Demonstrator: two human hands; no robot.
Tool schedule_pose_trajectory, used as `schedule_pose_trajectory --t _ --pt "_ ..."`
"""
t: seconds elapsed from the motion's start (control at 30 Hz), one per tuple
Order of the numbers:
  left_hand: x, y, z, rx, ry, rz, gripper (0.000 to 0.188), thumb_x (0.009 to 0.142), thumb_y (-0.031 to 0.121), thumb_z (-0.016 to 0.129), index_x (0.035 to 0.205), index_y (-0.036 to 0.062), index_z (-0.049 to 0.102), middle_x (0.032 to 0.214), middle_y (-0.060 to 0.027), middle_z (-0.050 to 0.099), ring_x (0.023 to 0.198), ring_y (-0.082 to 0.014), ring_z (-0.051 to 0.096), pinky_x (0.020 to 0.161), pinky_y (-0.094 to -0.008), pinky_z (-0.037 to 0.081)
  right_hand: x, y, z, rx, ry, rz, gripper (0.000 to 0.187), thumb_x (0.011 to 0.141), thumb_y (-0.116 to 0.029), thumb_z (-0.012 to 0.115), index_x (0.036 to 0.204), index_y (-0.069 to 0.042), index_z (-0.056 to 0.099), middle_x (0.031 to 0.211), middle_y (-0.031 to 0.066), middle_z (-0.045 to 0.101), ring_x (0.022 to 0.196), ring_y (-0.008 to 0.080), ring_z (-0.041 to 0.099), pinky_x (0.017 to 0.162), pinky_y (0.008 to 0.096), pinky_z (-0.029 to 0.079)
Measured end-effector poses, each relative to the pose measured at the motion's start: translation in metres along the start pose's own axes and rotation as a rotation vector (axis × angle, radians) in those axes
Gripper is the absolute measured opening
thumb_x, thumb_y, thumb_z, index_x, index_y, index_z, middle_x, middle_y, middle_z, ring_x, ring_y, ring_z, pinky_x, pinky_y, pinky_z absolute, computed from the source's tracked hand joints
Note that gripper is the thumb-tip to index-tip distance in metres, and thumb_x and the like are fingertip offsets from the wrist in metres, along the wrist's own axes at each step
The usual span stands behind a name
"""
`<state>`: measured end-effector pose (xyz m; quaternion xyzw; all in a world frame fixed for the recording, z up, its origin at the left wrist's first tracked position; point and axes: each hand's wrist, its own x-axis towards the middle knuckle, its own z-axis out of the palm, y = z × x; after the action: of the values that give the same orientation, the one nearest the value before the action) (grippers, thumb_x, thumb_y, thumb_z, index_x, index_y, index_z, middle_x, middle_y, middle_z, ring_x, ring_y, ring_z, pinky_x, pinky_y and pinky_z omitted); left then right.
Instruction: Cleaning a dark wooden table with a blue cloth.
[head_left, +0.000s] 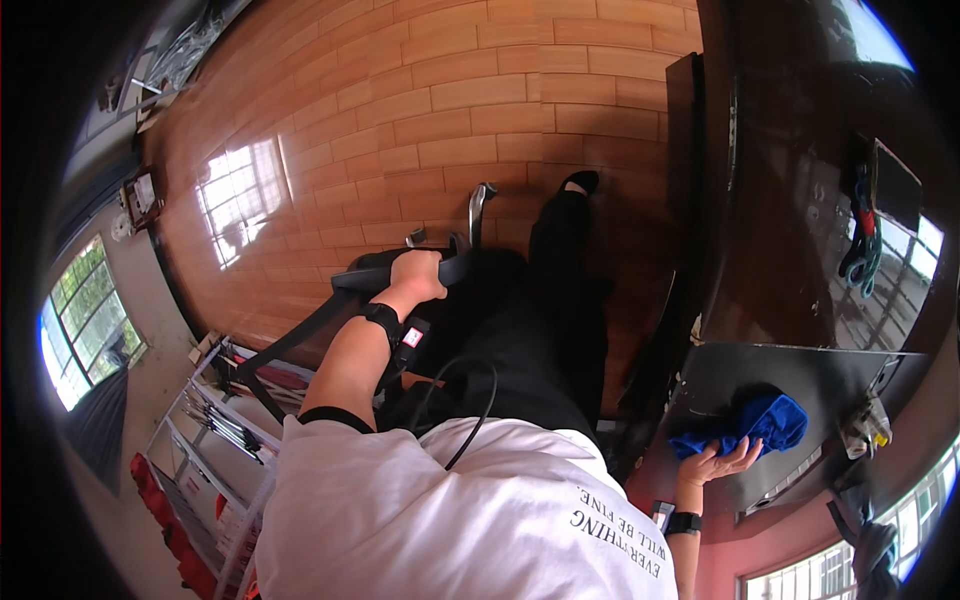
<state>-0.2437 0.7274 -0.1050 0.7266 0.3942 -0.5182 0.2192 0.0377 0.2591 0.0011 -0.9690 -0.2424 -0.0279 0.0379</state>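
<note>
My left hand (418, 274) is closed around the black armrest (370, 278) of a chair, left of my legs. A chrome chair leg (478, 212) shows just beyond it on the floor. On the right, my right hand (722, 463) is at a crumpled blue cloth (765, 424) lying on a dark, glossy desk (780, 372). Its fingers press against the near side of the cloth, and part of the palm is hidden. Both wrists wear black bands.
A bundle of coiled cables (862, 245) lies farther along the desk beside a dark flat object (895, 190). Small packets (868, 428) sit at the desk's right edge. A metal rack (215, 425) stands at left, on brown tile flooring (440, 100).
</note>
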Motion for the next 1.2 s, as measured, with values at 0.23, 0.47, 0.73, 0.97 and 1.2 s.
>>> schedule_pose_trajectory --t 0.23,0.47,0.73,0.97,1.2 --pt "0.011 0.014 -0.039 -0.056 0.059 0.048 0.047 0.055 0.025 0.078 0.098 0.0073 0.068 0.092 -0.015 0.069 0.09 -0.0311 0.065 0.081 -0.0383 0.052 0.001 0.001 -0.001 -0.001 -0.014 0.009 0.048 0.083 -0.028 0.045 0.126 -0.005 0.043 0.142 0.0236 0.033 0.132 0.0413 0.031 0.107 0.0559 0.024" --pt "0.033 0.019 -0.059 0.047 0.036 0.253 0.04 0.056 0.033 0.075 0.087 0.008 0.07 0.084 -0.0156 0.069 0.085 -0.0316 0.065 0.078 -0.0396 0.052 -0.001 0.001 0.003 0.019 0.052 0.014 0.048 0.086 -0.034 0.045 0.126 -0.006 0.045 0.141 0.022 0.034 0.131 0.0413 0.033 0.107 0.0558 0.025" --pt "0.04 0.027 -0.057 -0.037 0.105 0.445 0.044 0.06 0.043 0.073 0.084 0.0057 0.069 0.078 -0.0179 0.067 0.078 -0.0348 0.065 0.074 -0.041 0.052 -0.003 0.002 0.001 0.031 0.111 -0.038 0.052 0.092 -0.04 0.039 0.131 -0.006 0.042 0.142 0.0235 0.035 0.13 0.0408 0.035 0.107 0.0542 0.026" --pt "0.048 0.013 -0.053 -0.144 0.159 0.501 0.051 0.064 0.05 0.074 0.08 0.0015 0.069 0.076 -0.0198 0.067 0.074 -0.034 0.065 0.07 -0.0382 0.051 -0.004 0.0 0.009 0.063 0.141 -0.02 0.051 0.084 -0.022 0.04 0.132 -0.006 0.042 0.143 0.0203 0.036 0.133 0.0391 0.033 0.111 0.0496 0.022" --pt "0.054 0.027 -0.052 -0.16 0.216 0.653 0.057 0.065 0.051 0.075 0.075 -0.0045 0.066 0.07 -0.0225 0.065 0.068 -0.034 0.066 0.066 -0.0391 0.05 -0.001 -0.003 0.017 0.039 0.213 -0.037 0.054 0.084 -0.022 0.043 0.135 -0.007 0.047 0.145 0.0158 0.038 0.134 0.0329 0.033 0.112 0.0429 0.02"
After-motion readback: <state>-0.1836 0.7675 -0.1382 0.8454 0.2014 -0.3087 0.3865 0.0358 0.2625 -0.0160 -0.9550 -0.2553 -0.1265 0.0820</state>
